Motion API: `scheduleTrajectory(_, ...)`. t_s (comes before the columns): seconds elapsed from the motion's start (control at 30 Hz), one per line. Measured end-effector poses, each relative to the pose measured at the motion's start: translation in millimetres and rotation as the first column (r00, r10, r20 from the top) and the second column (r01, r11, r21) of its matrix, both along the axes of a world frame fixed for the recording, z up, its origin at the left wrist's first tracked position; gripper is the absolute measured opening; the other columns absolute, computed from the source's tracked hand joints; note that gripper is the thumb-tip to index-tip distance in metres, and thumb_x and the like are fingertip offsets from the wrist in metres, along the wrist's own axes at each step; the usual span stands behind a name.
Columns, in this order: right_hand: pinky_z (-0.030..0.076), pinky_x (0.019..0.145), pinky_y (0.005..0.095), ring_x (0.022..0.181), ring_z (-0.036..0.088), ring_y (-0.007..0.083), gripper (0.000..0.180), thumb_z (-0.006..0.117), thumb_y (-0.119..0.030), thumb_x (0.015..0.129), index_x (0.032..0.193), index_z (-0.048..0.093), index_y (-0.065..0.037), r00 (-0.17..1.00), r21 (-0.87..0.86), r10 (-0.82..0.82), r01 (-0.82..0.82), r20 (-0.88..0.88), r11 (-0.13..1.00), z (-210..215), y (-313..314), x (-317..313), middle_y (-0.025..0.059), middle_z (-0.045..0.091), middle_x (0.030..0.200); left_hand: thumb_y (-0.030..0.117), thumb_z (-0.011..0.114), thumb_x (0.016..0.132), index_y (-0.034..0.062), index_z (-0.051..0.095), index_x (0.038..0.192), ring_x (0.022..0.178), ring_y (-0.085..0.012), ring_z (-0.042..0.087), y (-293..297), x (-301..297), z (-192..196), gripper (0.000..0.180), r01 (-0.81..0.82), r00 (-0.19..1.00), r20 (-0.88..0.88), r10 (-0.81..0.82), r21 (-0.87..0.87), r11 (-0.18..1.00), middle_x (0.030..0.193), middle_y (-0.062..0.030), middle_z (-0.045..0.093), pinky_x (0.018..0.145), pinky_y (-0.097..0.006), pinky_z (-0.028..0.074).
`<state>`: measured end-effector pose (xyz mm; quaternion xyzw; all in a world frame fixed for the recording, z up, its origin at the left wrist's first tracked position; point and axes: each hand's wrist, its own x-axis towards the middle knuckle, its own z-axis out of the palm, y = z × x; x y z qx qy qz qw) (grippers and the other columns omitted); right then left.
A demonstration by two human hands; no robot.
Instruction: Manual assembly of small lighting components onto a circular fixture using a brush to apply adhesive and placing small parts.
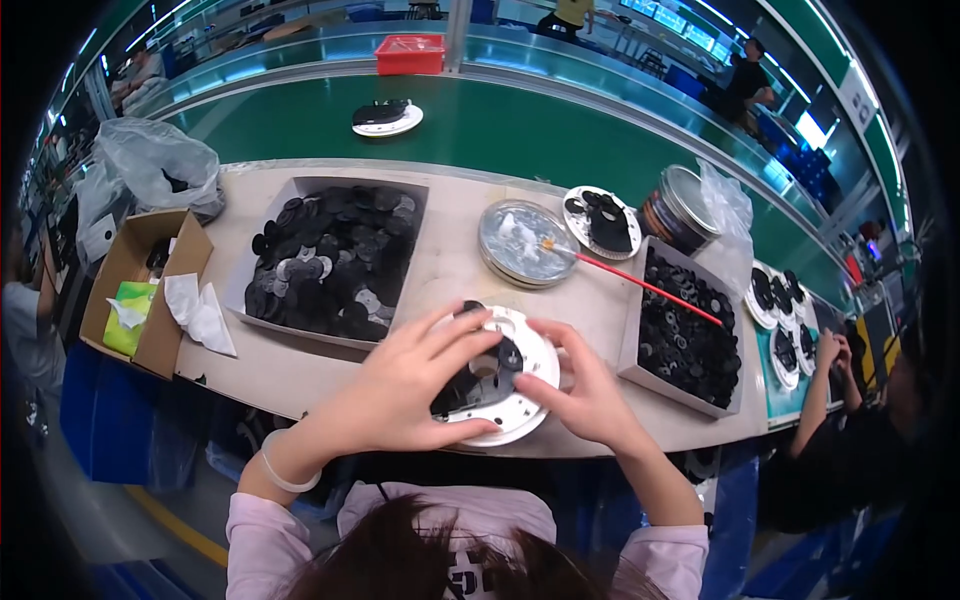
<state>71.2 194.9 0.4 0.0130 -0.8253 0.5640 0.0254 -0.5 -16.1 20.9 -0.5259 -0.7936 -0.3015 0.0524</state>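
Near the table's front edge is a round white plate (540, 362) with black parts mounted on it. My left hand (400, 385) grips its left side, the thumb along the near rim and the fingers reaching over the black parts. On the right side, my right hand (590, 395) grips the same plate, its thumb on the white face by a small black round piece (510, 355) and its index finger at the rim. My left fingers partly hide the black parts. Beyond the hands stands a round dish (505, 262) of whitish paste, with a red-handled brush (650, 287) lying across it.
A box of black discs (335, 255) stands left, a box of small black rings (685, 335) right. Behind are another white plate (600, 222), a metal can (680, 210) and a green conveyor (300, 125) carrying one plate (388, 118). A co-worker's hands (835, 350) are at right.
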Motion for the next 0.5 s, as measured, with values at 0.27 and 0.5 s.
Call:
scheduleTrajectory(0.27, 0.037, 0.09, 0.0381, 0.106, 0.044, 0.0316, 0.049, 0.061, -0.021, 0.076, 0.121, 0.048, -0.006, 0.966, 0.59, 0.218, -0.094, -0.142, 0.802, 7, 8, -7, 0.0172, 0.044, 0.116, 0.031, 0.068, 0.073, 0.0068, 0.058, 0.111, 0.113, -0.0297, 0.046, 5, 6, -23, 0.047, -0.07, 0.996, -0.06, 0.073, 0.052, 0.996, 0.121, -0.011, 0.051, 0.09, -0.041, 0.037)
scheduleTrajectory(0.5, 0.034, 0.094, 0.0388, 0.107, 0.041, 0.0334, 0.057, 0.056, -0.013, 0.073, 0.126, 0.039, 0.0, 0.927, 0.517, 0.252, -0.076, -0.28, 0.853, -27, 11, -13, 0.0177, 0.04, 0.12, 0.03, 0.067, 0.072, 0.007, 0.059, 0.107, 0.102, -0.0254, 0.05, 9, 8, -29, 0.042, -0.078, 0.984, -0.155, 0.088, 0.072, 0.994, 0.117, -0.0128, 0.052, 0.084, -0.04, 0.038)
